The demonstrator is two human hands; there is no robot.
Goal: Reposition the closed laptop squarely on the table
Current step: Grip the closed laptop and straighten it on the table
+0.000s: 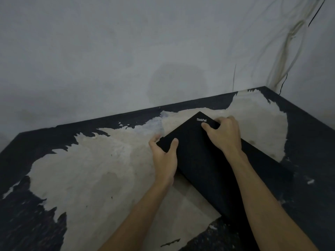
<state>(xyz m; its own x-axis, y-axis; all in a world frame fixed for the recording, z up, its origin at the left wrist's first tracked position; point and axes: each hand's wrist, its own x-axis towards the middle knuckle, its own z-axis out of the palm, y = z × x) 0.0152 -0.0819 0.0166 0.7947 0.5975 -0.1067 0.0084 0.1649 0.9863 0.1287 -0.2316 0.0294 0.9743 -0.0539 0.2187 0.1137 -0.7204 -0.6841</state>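
A closed black laptop (pixel 203 160) with a ThinkPad logo lies on the worn table (pixel 101 169), turned at an angle so one corner points toward the wall. My left hand (pixel 165 158) grips its left corner, thumb on the lid and fingers around the edge. My right hand (pixel 223 133) holds the far right edge near the logo, thumb on top and fingers curled over the edge. My right forearm crosses over the lid and hides part of it.
The table's black coating has peeled off over most of its middle, leaving pale bare board. A stained grey wall (pixel 145 60) runs along the back edge. Cables (pixel 288 49) hang in the right corner.
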